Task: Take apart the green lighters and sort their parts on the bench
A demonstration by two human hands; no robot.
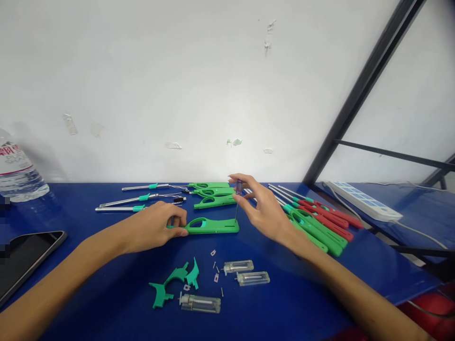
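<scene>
My left hand (156,229) pinches the left end of a green plastic lighter handle (213,226) lying flat on the blue table (106,293). With my right hand (258,208) I hold a small screwdriver (238,196) upright by its top, its tip set on the right end of that handle. Behind it lie three more green handles (211,193) and metal tubes with green collars (142,196). In front are green trigger pieces (176,282), clear fuel cells (238,266) and several tiny screws and clips (215,272).
A row of finished green and red long lighters (320,222) lies to the right of my right hand. A water bottle (17,170) stands at far left, a dark tablet (24,258) below it. A white power strip (362,201) rests at right, beside a black metal frame (359,90).
</scene>
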